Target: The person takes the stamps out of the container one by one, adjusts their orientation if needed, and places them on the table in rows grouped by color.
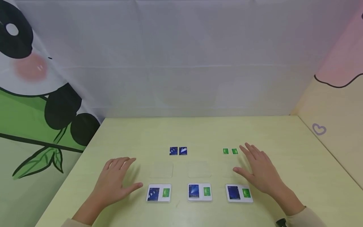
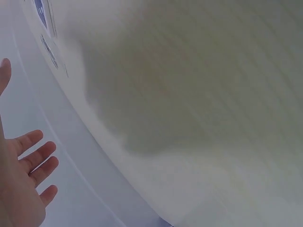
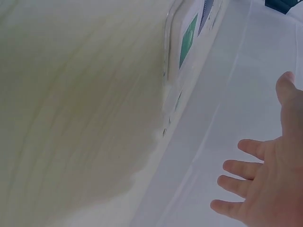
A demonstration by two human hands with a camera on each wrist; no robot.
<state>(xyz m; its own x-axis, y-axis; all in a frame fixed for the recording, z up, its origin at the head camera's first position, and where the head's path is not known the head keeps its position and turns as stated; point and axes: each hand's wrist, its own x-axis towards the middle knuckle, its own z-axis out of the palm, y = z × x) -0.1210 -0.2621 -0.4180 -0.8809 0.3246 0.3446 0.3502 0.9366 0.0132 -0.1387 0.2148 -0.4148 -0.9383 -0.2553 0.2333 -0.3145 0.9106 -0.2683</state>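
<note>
My left hand (image 1: 114, 180) hovers above the table, fingers spread, thumb pointing toward the left white card (image 1: 158, 199) with nothing held. Over the right side, my right hand (image 1: 260, 170) is likewise spread and holds nothing; its fingertips are near a small green stamp-like piece (image 1: 234, 151). The middle white card (image 1: 199, 198) and the right white card (image 1: 239, 200) complete the front row. Each card bears one larger blue picture and one smaller green one. Farther back lie another small green piece (image 1: 225, 151) and two blue picture pieces (image 1: 173, 151), side by side.
Faint transparent squares (image 1: 161, 170) lie in a row behind the white cards, a second transparent square (image 1: 199, 169) among them. A pale wood-grain table (image 1: 136, 135) meets a light cloth backdrop (image 1: 181, 63). Printed side panels (image 1: 334, 132) flank it.
</note>
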